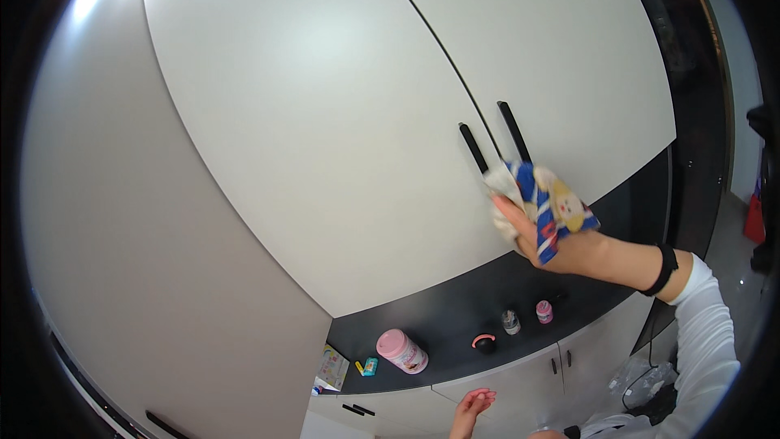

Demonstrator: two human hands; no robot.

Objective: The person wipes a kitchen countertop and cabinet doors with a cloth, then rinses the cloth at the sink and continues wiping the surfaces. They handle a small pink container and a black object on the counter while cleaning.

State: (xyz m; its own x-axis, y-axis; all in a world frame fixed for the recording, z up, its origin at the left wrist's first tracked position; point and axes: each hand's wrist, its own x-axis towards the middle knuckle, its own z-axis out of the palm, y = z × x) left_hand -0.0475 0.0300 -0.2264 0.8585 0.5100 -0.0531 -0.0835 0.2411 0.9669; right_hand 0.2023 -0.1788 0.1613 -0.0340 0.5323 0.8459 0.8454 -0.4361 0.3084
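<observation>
My right hand [527, 235] grips a cloth [563, 207] with a blue, white and yellow cartoon print. The cloth lies over the lower part of the white cabinet doors [365, 153], at the bottom ends of two black bar handles [473, 148]. It hides the lower end of the handles and of the dark gap between the doors. Low in the picture, my left hand [474, 407] is held in front of the lower cabinets with its fingers loosely bent and nothing in them.
Below the doors, a dark counter [451, 311] carries a pink-lidded canister [402, 350], a small jar [510, 322], a pink bottle [544, 311], a black and pink round object [484, 343] and a box [333, 368]. A tall grey panel [183, 268] rises on the left.
</observation>
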